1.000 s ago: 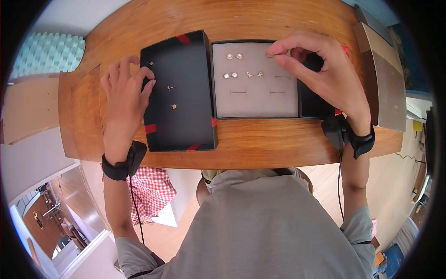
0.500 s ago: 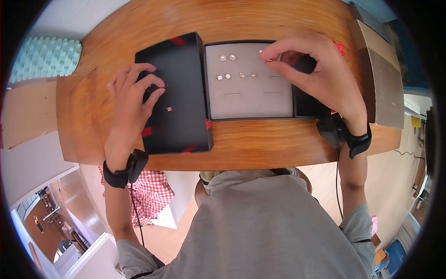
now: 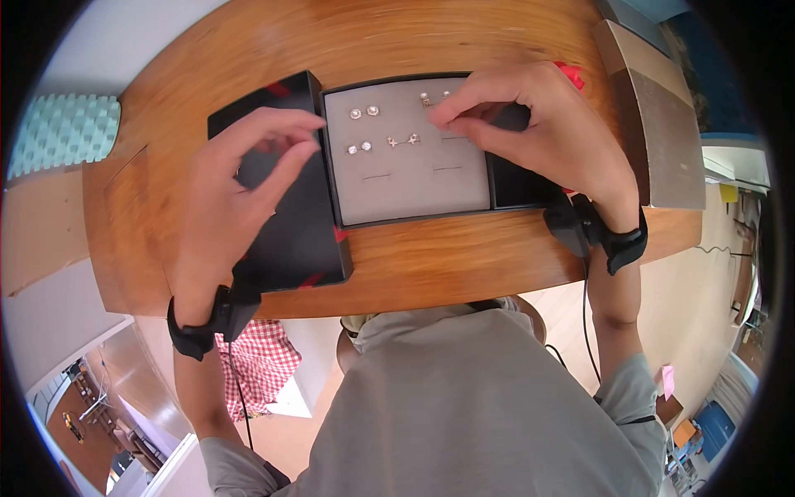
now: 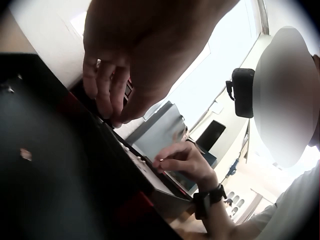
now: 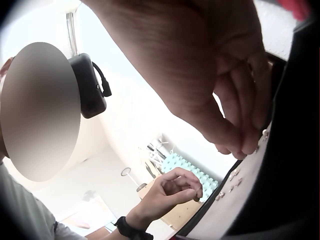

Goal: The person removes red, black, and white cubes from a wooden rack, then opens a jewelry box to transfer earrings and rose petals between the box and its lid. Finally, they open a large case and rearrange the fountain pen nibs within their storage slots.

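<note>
My right hand (image 3: 534, 116) is over the top right of the beige jewellery pad (image 3: 414, 199), thumb and fingertips pinching a tiny gold-coloured earring (image 4: 161, 160). Beside its fingertips, an earring (image 3: 425, 98) sits in the upper slot. My left hand (image 3: 219, 195) hangs above the right edge of the black box lid (image 3: 319, 248), its thumb and forefinger meeting in a pinch; the earring there is hidden by the fingertips. A rose-coloured earring (image 4: 25, 154) lies in the lid, with a silvery earring (image 4: 7, 89) farther off. Stud earrings (image 3: 360, 112) and cross-shaped earrings (image 3: 403, 142) sit in other slots.
The pad lies in a black box, its dark right part partly under my right hand. Red ribbon (image 3: 570, 76) lies behind it. A cardboard box (image 3: 654, 124) stands at the right of the wooden table (image 3: 447, 248); a mint-green bumpy thing (image 3: 66, 137) is at the left.
My left hand went down to an earring in the lid, then rose and moved right towards the pad in a pinch. My right hand stayed near the upper right slot. The view shifted slightly.
</note>
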Demonstrator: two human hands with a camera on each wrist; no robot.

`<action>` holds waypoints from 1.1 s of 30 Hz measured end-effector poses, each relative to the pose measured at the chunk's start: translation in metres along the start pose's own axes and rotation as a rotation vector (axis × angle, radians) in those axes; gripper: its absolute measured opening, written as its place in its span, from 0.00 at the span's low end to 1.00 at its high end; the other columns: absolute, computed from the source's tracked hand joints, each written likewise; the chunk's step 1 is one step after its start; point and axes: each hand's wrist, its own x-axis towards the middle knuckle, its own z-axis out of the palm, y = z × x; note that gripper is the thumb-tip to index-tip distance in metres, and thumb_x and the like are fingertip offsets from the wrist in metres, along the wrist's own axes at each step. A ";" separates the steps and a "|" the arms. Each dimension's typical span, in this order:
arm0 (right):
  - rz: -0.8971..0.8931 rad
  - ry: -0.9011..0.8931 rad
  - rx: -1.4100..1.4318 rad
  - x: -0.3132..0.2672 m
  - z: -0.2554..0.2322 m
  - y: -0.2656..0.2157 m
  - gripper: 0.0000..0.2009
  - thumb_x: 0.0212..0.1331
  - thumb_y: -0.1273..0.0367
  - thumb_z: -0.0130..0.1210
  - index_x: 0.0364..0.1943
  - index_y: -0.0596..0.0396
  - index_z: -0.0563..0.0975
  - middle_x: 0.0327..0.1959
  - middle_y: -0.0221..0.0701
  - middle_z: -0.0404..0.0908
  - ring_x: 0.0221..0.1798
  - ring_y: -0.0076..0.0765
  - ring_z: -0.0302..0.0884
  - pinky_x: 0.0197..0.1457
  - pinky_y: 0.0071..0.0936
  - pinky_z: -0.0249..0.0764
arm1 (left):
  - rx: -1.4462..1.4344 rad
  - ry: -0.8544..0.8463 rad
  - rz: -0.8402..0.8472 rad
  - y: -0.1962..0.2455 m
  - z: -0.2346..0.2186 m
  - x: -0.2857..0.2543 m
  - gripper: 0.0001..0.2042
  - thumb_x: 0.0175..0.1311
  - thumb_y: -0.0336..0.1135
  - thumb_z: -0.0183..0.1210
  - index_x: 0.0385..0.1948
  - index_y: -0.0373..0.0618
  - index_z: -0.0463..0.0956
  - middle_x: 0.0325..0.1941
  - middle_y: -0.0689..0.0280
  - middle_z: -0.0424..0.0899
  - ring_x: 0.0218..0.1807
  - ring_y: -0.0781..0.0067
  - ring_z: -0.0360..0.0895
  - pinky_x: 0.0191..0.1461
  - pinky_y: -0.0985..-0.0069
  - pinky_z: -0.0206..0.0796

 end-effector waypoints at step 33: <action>0.132 -0.030 -0.160 -0.011 -0.008 -0.003 0.09 0.53 0.77 0.68 0.38 0.55 0.85 0.34 0.28 0.86 0.33 0.28 0.83 0.39 0.25 0.77 | -0.039 -0.170 0.188 0.021 0.057 0.044 0.07 0.59 0.24 0.67 0.38 0.41 0.85 0.38 0.67 0.86 0.41 0.73 0.75 0.49 0.76 0.67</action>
